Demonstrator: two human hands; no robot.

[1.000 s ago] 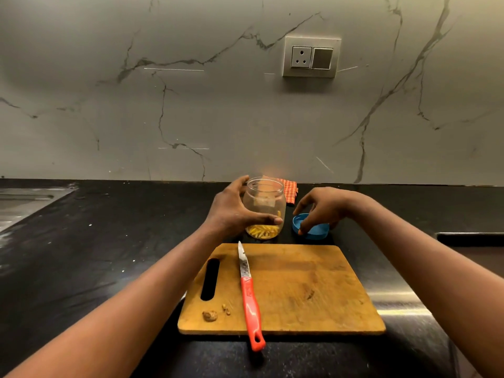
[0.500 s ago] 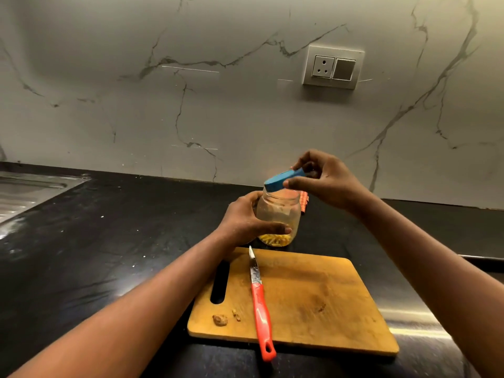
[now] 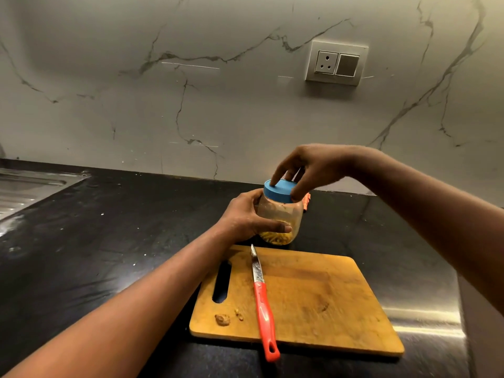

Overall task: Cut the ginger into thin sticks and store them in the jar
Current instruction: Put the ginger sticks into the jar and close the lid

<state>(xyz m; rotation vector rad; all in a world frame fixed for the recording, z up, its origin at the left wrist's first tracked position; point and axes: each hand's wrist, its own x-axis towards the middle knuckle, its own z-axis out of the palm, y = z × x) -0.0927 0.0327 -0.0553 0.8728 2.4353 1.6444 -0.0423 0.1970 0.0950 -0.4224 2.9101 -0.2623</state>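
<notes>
Fingers of the left hand curl round the clear jar, with the thumb across its front. They hold it upright over the dark surface, just behind the far edge of the wooden cutting board. Thin yellow ginger sticks lie heaped in the jar's bottom. A blue lid sits on its mouth. The right hand comes down from above, its spread fingertips pinching the lid's rim. An orange cloth peeks out behind. On the board, a small ginger scrap lies left of a red-handled knife, apart from both hands.
</notes>
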